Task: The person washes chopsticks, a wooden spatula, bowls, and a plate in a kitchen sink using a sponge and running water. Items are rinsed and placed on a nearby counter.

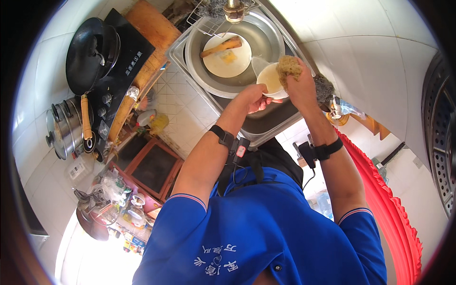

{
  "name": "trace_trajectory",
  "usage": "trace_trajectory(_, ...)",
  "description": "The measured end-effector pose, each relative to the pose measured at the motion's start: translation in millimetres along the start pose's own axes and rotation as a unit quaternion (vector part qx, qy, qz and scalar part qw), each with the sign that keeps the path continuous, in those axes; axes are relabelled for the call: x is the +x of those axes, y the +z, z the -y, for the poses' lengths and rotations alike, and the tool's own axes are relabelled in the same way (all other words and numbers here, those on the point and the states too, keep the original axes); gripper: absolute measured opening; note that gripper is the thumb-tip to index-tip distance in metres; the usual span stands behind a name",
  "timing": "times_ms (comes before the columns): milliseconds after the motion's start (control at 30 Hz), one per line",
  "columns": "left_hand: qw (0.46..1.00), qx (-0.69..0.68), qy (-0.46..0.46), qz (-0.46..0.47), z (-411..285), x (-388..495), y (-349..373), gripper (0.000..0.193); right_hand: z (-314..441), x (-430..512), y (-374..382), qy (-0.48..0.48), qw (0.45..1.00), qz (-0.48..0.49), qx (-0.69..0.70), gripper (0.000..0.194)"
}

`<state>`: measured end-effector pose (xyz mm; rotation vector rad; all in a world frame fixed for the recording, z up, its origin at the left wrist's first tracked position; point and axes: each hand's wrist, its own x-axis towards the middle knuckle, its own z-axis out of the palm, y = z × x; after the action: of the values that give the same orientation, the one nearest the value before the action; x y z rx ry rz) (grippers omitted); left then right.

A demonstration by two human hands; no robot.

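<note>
My left hand grips a white bowl by its near side, thumb at the rim and fingers underneath. A brown fibrous scrubber is held in my right hand, against the bowl's right rim. Beyond them a large round metal basin sits in the steel sink. Inside the basin is a white plate with yellowish residue. A wooden utensil lies across the plate. Just left of the bowl shows a pale, whitish piece, whose kind I cannot tell.
A tap and a wire rack overhang the basin's far side. To the left, a black wok and a steel pot stand at a black cooktop. A red curtain hangs at right, near a tiled wall.
</note>
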<state>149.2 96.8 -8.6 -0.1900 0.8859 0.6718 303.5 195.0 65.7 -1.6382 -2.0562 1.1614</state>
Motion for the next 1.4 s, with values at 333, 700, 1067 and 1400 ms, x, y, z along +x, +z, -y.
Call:
trace_trajectory(333,0.922,-0.216,-0.079,0.31,33.4,-3.6,33.4,0.04,69.0,-5.1,-54.7,-0.072,0.981,-0.038,0.177,0.033)
trace_trajectory(700,0.975,0.111,0.19,-0.033,19.7,-79.1,56.2,0.044,79.5,2.5,-77.2,-0.008,0.974,-0.034,0.224,0.041)
trace_trajectory(1067,0.904,0.128,0.33,-0.238,50.7,-131.4,48.3,0.048,77.9,-36.8,-65.9,-0.011,0.968,0.013,0.252,0.043)
trace_trajectory(1400,0.817,0.146,0.385,-0.404,53.9,-133.8,-9.7,0.062,83.5,-58.2,-31.3,-0.088,0.983,-0.016,0.157,0.045)
